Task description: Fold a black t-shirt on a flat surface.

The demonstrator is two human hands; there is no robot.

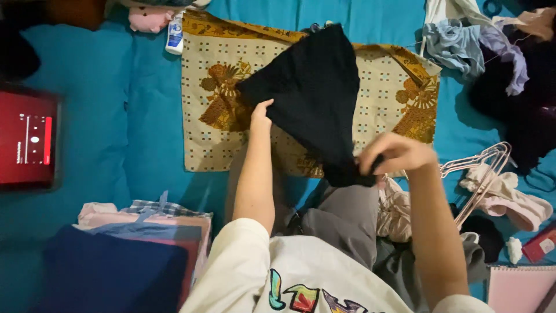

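Bed [145, 116]: teal sheet, carries everything listed below.

Patterned cloth [202, 116]: cream and gold with floral corner motifs, spread flat across the middle of the bed; serves as the working surface.

Black garment [315, 93]: dark knit piece, held up just above the patterned cloth, hanging at a slant from upper centre down towards the right. It looks partly folded, with one edge turned over; the fold is not finished and the piece has not been laid down or stacked.

Folded stack [116, 261]: navy, red, pink and checked items piled at lower left beside the person. Judged as the share already dealt with.

Unsorted heap [509, 69]: grey, lilac and dark clothes at upper right, well apart from the stack. Judged as work left.

Red-lit screen [26, 139]: at the left edge of the bed.

Loose pale garments [509, 197]: pink and cream pieces at right, near the hangers.

Hangers [480, 168]: thin pink wire, lying near the right wrist.

Right hand [394, 153]: fingers pinched closed on the lower corner of the black garment.

Left hand [260, 116]: fingers pressed together along the garment's left edge, gripping it.

Small white bottle [175, 32]: at the cloth's top left corner, beside a pink soft toy [147, 18].
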